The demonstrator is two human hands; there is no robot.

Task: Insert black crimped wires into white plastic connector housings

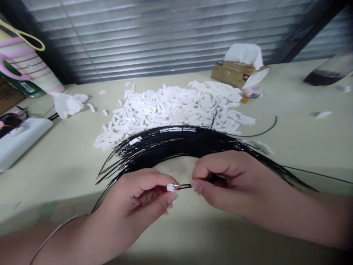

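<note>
My left hand [143,195] pinches a small white plastic connector [170,187] between thumb and fingers. My right hand [226,180] pinches the end of a thin black wire [185,186], whose metal tip meets the connector. Both hands hover just in front of a curved bundle of black wires [176,141] lying on the pale table [60,169]. Behind the bundle spreads a heap of white connectors [176,106].
A tissue box [238,68] stands at the back, a crumpled tissue [68,103] at the back left. A white power strip [19,140] and a pink striped bag [27,62] sit at the left edge. A dark bottle [328,71] lies far right. Closed blinds fill the background.
</note>
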